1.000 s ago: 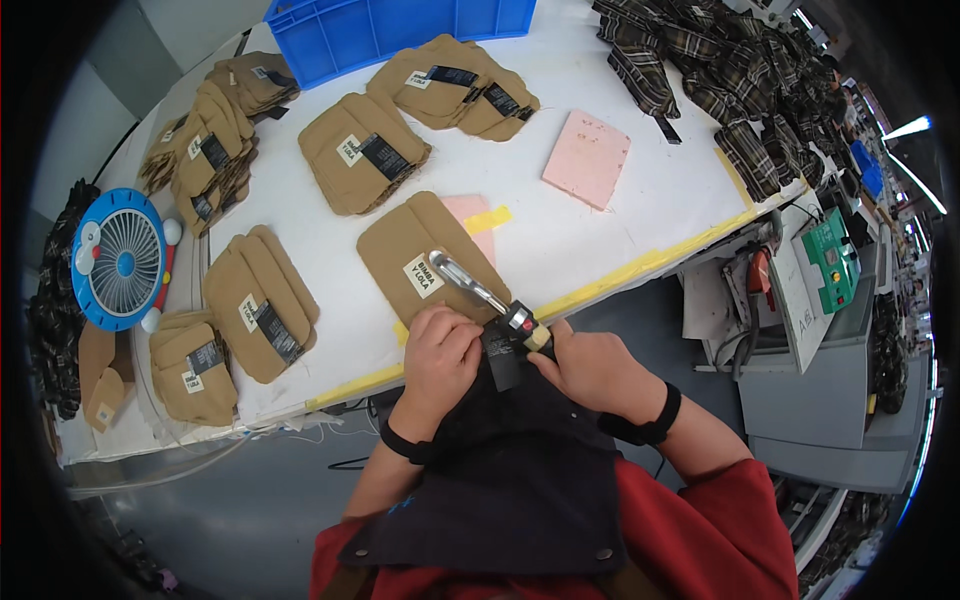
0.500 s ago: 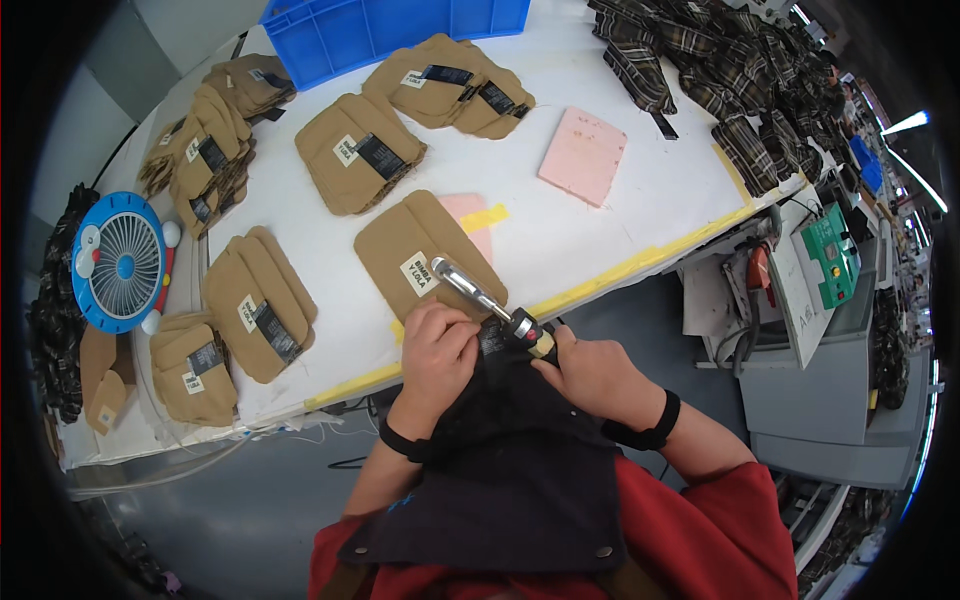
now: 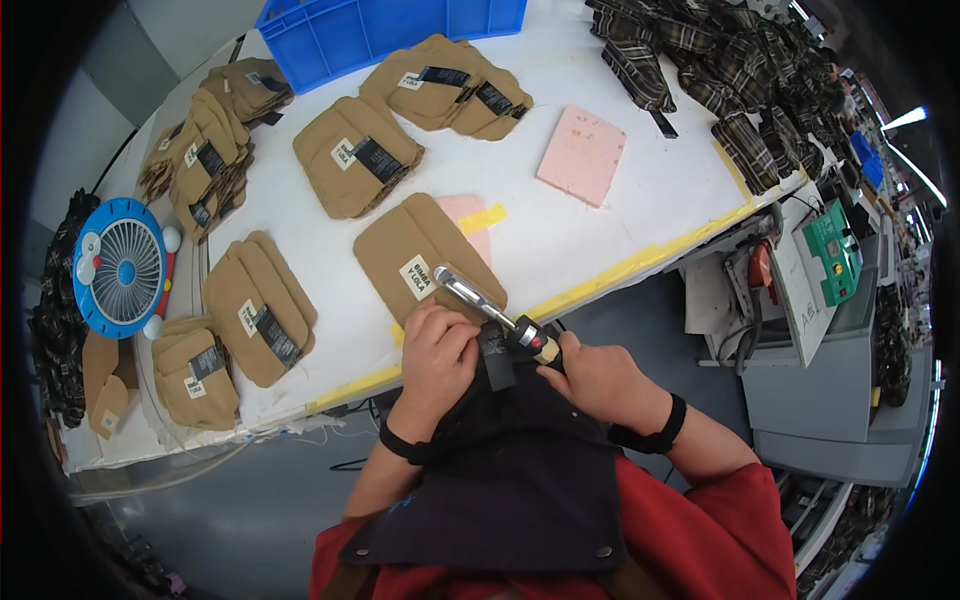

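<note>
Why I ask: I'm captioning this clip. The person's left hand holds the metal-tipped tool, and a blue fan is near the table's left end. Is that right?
Not quite: the right hand holds the metal-tipped tool, as the head view shows. The blue fan is near the left end of the table.

Two hands [image 3: 438,348], two wristbands [image 3: 405,446], one tool [image 3: 525,335], one fan [image 3: 124,270], one blue crate [image 3: 400,38], two pink pieces [image 3: 583,157]
</note>
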### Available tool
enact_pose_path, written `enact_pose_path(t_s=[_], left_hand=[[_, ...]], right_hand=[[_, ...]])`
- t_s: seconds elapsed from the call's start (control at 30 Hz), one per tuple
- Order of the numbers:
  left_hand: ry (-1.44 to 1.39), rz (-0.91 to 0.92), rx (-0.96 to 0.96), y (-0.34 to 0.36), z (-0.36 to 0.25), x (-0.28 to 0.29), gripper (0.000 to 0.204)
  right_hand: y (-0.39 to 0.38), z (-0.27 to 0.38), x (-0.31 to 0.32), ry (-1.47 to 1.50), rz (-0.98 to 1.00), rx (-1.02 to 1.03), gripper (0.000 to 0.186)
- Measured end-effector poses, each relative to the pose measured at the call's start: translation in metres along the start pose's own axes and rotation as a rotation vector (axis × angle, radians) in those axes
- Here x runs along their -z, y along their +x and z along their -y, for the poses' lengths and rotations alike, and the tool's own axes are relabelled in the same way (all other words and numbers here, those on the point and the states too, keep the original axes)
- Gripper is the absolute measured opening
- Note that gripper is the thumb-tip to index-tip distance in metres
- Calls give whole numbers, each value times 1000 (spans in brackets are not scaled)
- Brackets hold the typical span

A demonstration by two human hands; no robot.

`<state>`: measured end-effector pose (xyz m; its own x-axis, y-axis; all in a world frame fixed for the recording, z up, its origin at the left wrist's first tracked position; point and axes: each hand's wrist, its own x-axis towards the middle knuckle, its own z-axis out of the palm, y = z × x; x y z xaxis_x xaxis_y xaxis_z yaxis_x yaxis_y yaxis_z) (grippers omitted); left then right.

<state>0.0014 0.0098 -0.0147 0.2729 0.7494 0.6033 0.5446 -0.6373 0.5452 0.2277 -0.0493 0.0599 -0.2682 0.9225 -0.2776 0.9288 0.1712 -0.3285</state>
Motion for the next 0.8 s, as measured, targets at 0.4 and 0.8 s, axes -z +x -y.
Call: enact_pose_path(t_s=[0.4, 0.8], left_hand=[[-1, -22, 14, -4, 2, -1, 17], [-27, 0, 14, 0, 1, -2, 18]], right_hand=[[1, 9, 29, -46, 109, -11, 44], [115, 22, 40, 24, -133, 162, 46]])
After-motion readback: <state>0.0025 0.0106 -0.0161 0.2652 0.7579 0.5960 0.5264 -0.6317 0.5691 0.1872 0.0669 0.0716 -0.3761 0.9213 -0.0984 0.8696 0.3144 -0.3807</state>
